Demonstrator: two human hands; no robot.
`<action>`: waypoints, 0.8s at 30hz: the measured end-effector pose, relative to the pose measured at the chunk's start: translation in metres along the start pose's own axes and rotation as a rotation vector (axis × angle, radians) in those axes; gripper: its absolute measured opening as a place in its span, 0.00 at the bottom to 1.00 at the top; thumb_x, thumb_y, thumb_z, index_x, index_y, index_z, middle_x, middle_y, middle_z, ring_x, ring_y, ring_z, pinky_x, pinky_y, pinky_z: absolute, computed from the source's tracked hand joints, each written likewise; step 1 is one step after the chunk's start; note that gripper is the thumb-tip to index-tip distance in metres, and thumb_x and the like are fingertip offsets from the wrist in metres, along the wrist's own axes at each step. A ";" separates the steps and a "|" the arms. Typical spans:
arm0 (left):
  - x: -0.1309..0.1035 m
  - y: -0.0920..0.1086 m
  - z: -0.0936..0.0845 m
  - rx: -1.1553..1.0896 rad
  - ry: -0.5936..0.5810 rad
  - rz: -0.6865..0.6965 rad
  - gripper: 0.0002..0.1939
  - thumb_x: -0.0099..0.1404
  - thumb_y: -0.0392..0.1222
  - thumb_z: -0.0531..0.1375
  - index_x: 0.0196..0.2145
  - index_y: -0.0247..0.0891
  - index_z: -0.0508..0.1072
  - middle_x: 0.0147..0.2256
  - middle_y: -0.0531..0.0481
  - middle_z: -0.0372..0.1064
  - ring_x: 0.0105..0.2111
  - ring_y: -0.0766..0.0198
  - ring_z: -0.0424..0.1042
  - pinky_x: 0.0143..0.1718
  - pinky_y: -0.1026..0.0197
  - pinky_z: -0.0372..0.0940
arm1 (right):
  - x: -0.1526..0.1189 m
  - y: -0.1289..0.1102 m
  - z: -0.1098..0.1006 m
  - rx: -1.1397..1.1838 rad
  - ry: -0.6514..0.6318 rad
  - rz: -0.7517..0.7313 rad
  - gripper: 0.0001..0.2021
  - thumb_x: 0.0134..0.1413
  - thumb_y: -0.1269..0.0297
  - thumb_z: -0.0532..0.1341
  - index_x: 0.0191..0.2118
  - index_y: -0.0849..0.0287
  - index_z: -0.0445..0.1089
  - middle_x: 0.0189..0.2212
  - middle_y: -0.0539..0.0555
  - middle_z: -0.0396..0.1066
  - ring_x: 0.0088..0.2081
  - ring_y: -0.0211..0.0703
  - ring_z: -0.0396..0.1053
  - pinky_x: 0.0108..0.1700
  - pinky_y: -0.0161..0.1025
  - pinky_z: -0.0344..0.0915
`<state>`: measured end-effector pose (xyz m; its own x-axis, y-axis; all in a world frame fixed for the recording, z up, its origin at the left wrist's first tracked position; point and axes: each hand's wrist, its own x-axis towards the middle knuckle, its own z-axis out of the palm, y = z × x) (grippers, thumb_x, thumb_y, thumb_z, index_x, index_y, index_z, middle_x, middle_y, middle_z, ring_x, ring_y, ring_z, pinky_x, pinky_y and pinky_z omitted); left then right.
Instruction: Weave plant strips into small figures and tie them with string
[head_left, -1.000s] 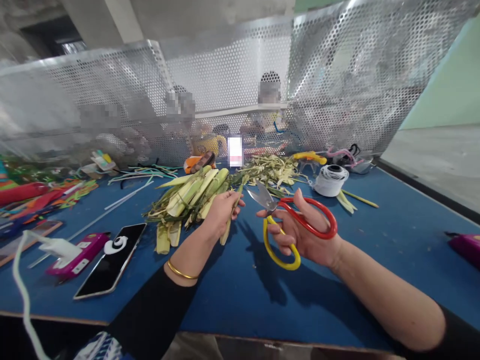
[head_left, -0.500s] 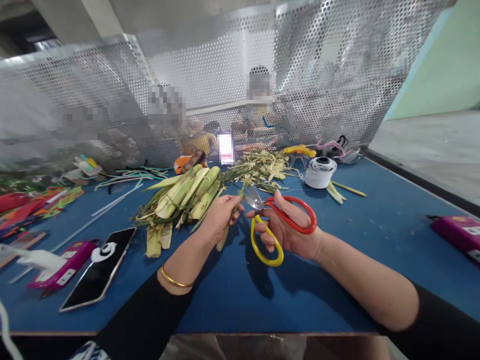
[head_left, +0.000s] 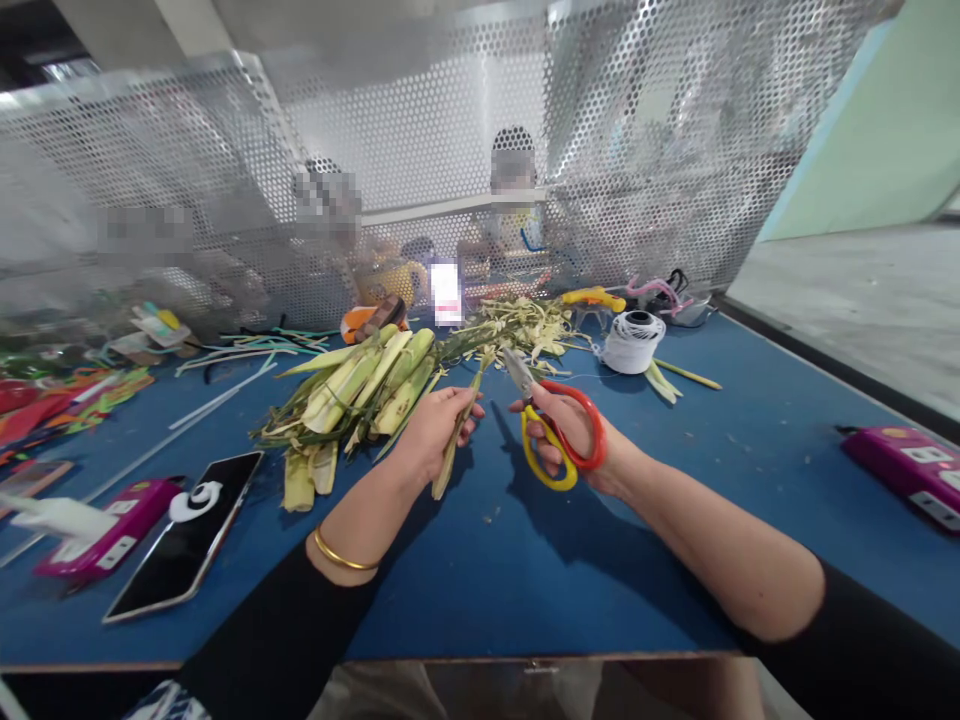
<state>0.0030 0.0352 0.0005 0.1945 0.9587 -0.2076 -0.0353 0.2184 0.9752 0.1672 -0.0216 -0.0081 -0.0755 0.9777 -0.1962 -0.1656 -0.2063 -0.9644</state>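
The stalk (head_left: 448, 460) is above the bench (head_left: 435, 610), pinched in the left hand (head_left: 426, 432). The right hand (head_left: 576, 428) grips the scissors (head_left: 594, 425) near its upper end; a slip could nick the left hand, and scraps (head_left: 536, 325) behind could snag the blades.

Scissors (head_left: 562, 425) have red and yellow handles; tabletop (head_left: 600, 610) seemingly plain blue.

Moderately bright, diffuse light reaches both hands, casting soft shadows on the blue table (head_left: 450, 610) below the right hand (head_left: 574, 420). Beyond the left hand (head_left: 442, 430), a small screen (head_left: 446, 290) glares white; perforated metal (head_left: 420, 130) shines in streaks. Farther out, wide-angle stretching bends edges, and far-left clutter blurs.
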 end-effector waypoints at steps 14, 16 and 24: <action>-0.001 0.007 -0.002 -0.267 0.042 -0.189 0.10 0.63 0.40 0.60 0.25 0.34 0.75 0.16 0.54 0.62 0.16 0.71 0.61 0.18 0.66 0.55 | 0.013 -0.011 -0.043 -1.733 0.394 -0.176 0.19 0.58 0.57 0.53 0.52 0.54 0.69 0.39 0.59 0.77 0.40 0.52 0.73 0.31 0.38 0.57; -0.002 0.007 -0.001 -0.289 0.015 -0.215 0.11 0.64 0.38 0.59 0.25 0.32 0.75 0.17 0.53 0.64 0.17 0.71 0.62 0.20 0.67 0.57 | 0.015 -0.008 -0.044 -1.748 0.360 -0.202 0.19 0.58 0.58 0.53 0.53 0.53 0.69 0.39 0.58 0.76 0.40 0.51 0.73 0.32 0.38 0.58; -0.001 -0.002 0.002 -0.340 -0.048 -0.189 0.08 0.62 0.36 0.61 0.26 0.32 0.74 0.24 0.50 0.71 0.21 0.71 0.68 0.26 0.68 0.62 | 0.014 -0.002 -0.045 -1.583 0.300 -0.584 0.23 0.55 0.65 0.57 0.58 0.56 0.65 0.49 0.61 0.68 0.48 0.51 0.69 0.47 0.44 0.66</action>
<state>0.0047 0.0331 -0.0014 0.2739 0.8878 -0.3698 -0.3158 0.4462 0.8374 0.2104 -0.0053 -0.0172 -0.1600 0.9138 0.3733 0.9723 0.2112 -0.1004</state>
